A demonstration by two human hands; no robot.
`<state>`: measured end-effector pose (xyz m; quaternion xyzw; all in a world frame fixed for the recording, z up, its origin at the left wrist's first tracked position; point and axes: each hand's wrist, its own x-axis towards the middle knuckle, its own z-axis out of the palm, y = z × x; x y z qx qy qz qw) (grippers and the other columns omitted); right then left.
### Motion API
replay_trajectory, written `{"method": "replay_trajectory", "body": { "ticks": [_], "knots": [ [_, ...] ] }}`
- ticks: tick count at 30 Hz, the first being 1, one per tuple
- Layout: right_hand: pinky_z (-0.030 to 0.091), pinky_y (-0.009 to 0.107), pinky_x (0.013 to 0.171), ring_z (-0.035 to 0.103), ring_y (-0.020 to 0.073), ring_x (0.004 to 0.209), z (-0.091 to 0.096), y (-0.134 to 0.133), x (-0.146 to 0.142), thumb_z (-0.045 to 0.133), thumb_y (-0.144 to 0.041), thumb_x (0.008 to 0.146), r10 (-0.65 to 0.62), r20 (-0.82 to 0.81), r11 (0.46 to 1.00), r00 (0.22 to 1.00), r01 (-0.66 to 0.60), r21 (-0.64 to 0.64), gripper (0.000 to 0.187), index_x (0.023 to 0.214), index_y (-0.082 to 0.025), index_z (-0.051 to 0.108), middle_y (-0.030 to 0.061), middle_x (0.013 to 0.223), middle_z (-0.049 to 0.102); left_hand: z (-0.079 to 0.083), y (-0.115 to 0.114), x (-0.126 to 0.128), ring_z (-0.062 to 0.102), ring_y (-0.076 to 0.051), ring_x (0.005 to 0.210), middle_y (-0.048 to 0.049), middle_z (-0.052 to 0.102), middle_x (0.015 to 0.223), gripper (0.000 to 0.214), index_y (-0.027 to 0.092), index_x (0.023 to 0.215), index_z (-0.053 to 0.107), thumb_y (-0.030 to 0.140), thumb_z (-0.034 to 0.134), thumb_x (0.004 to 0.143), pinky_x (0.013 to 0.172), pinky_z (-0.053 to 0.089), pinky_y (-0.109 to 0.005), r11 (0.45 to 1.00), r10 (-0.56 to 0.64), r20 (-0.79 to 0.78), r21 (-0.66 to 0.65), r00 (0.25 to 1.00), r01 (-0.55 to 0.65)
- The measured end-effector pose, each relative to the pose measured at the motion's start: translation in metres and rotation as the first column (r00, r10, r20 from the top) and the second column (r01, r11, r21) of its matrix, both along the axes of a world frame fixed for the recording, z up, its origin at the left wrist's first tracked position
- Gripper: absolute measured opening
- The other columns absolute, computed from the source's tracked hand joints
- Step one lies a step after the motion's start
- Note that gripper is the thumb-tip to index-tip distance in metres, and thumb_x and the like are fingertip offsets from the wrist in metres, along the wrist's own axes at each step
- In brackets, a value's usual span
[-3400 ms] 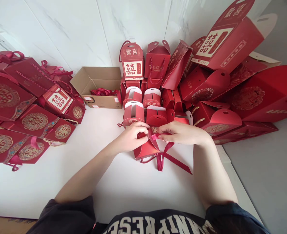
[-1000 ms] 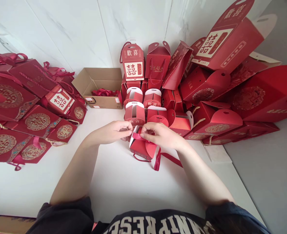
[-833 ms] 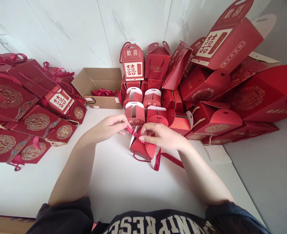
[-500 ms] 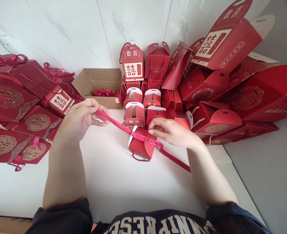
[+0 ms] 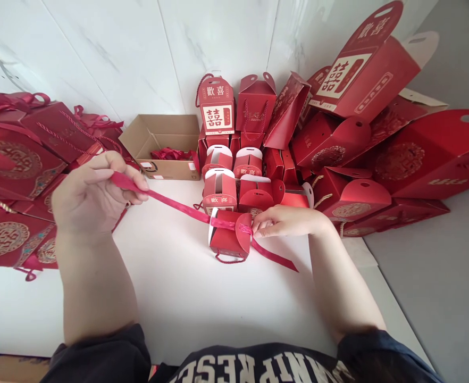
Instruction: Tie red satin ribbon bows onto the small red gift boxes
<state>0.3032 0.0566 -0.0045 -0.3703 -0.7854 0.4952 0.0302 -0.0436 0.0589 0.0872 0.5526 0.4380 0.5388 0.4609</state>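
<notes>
A long red ribbon (image 5: 178,207) runs through the top of a small red gift box (image 5: 228,242) on the white table. My left hand (image 5: 94,194) is raised to the left of the box, with the ribbon pinched between thumb and fingers and drawn fairly straight. At the box's right flap, my right hand (image 5: 280,221) has its fingers curled in against the ribbon; the exact grip is partly hidden. Past these fingers, the loose ribbon end trails right over the table. A twisted cord handle (image 5: 230,259) hangs at the box's near side.
Several small red boxes (image 5: 219,191) stand right behind the work. An open cardboard carton (image 5: 170,169) with red ribbons inside is at the back left. Larger red gift boxes are piled left (image 5: 3,234) and right (image 5: 413,159), against a marbled wall (image 5: 218,37).
My left hand has moved left, pulling the ribbon through the box, and the loose right end has shortened. My right hand has shifted slightly down and right at the flap.
</notes>
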Motion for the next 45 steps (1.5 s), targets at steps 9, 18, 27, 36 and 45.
{"method": "replay_trajectory", "body": {
  "ticks": [9, 18, 27, 36, 45],
  "knots": [
    [0.047, 0.026, 0.071, 0.063, 0.0169, 0.081, -0.021, 0.01, -0.022, 0.069, -0.043, 0.081, 0.131, -0.051, 0.975, 0.99, -0.138, -0.175, 0.028, 0.087, -0.016, 0.07, 0.0019, 0.088, 0.071, 0.006, -0.007, -0.004, 0.053, -0.014, 0.056, -0.0024, 0.066, 0.068, 0.011, 0.021, 0.061, 0.05, 0.028, 0.053, 0.069, 0.045, 0.044, -0.025, 0.977, -0.039, 0.14, 0.215, 0.989, 0.008],
    [0.033, 0.024, 0.056, 0.046, 0.0103, 0.059, -0.016, 0.013, -0.009, 0.068, -0.046, 0.081, 0.123, -0.038, 0.987, 0.992, -0.126, -0.104, 0.035, 0.069, -0.014, 0.063, -0.0018, 0.063, 0.056, -0.002, -0.007, -0.013, 0.067, -0.012, 0.064, -0.004, 0.073, 0.078, 0.036, 0.014, 0.095, 0.071, 0.004, 0.074, 0.06, 0.054, 0.059, -0.017, 0.966, -0.113, 0.192, 0.251, 0.975, 0.062],
    [0.032, 0.024, 0.054, 0.039, 0.0095, 0.057, 0.058, -0.021, 0.022, 0.06, -0.051, 0.089, -0.3, -0.287, 0.935, 0.909, 0.34, 0.1, 0.039, 0.069, -0.018, 0.055, -0.004, 0.062, 0.045, 0.0, -0.002, 0.007, 0.068, -0.01, 0.06, -0.0051, 0.075, 0.073, 0.014, 0.013, 0.08, 0.077, 0.022, 0.084, 0.072, 0.051, 0.058, -0.016, 0.922, -0.147, 0.188, 0.381, 0.971, 0.066],
    [0.053, 0.031, 0.066, 0.062, 0.0155, 0.071, 0.095, -0.026, -0.014, 0.08, -0.037, 0.076, -0.267, -0.758, 0.729, 0.595, 0.639, 0.246, 0.022, 0.075, -0.021, 0.066, 0.0004, 0.077, 0.067, 0.024, -0.01, 0.093, 0.07, -0.017, 0.064, -0.0004, 0.071, 0.065, 0.011, 0.021, 0.078, 0.079, 0.028, 0.084, 0.071, 0.058, 0.06, -0.029, 0.857, -0.307, -0.014, 0.43, 0.952, 0.283],
    [0.054, 0.026, 0.058, 0.062, 0.0127, 0.063, 0.095, -0.049, -0.036, 0.075, -0.034, 0.082, -0.301, -0.834, 0.603, 0.463, 0.77, 0.21, 0.014, 0.082, -0.021, 0.072, -0.0003, 0.071, 0.068, 0.014, -0.023, 0.142, 0.069, -0.016, 0.073, -0.0006, 0.072, 0.076, 0.018, 0.018, 0.073, 0.071, 0.032, 0.083, 0.072, 0.068, 0.057, -0.029, 0.905, -0.162, -0.015, 0.397, 0.987, 0.154]
  ]
}}
